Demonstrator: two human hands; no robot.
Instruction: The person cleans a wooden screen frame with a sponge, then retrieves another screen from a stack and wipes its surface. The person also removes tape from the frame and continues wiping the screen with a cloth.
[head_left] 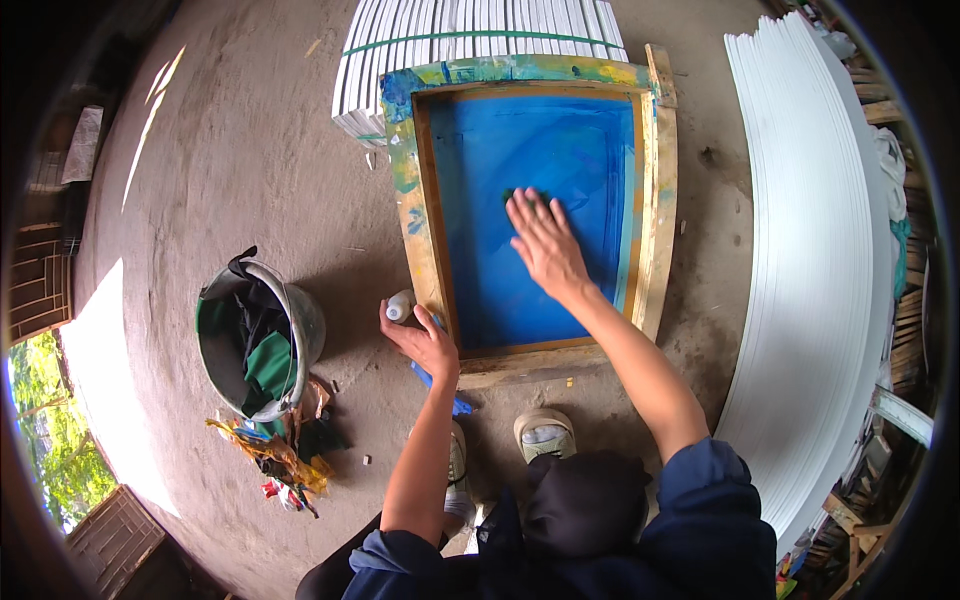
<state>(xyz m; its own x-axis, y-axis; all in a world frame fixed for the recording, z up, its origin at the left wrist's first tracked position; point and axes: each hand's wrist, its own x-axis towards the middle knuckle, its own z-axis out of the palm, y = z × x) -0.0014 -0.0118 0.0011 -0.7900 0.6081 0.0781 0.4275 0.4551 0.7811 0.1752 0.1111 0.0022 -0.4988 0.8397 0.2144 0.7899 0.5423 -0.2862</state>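
A wooden screen-printing frame with paint-stained edges and blue mesh lies in front of me, tilted, its far end by the white stack. My right hand presses nearly flat on the mesh, fingers stretched, over a dark green cloth. Only a little of the cloth shows past the fingertips. Beside the frame's near left side, my left hand is curled around a small white bottle, whose lower part is hidden by the hand and the frame.
To the left stands a bucket with dark and green cloths inside; crumpled scraps lie against it. A strapped stack of white sheets is beyond the frame. On the right runs a long white stack. My shoes are near the frame.
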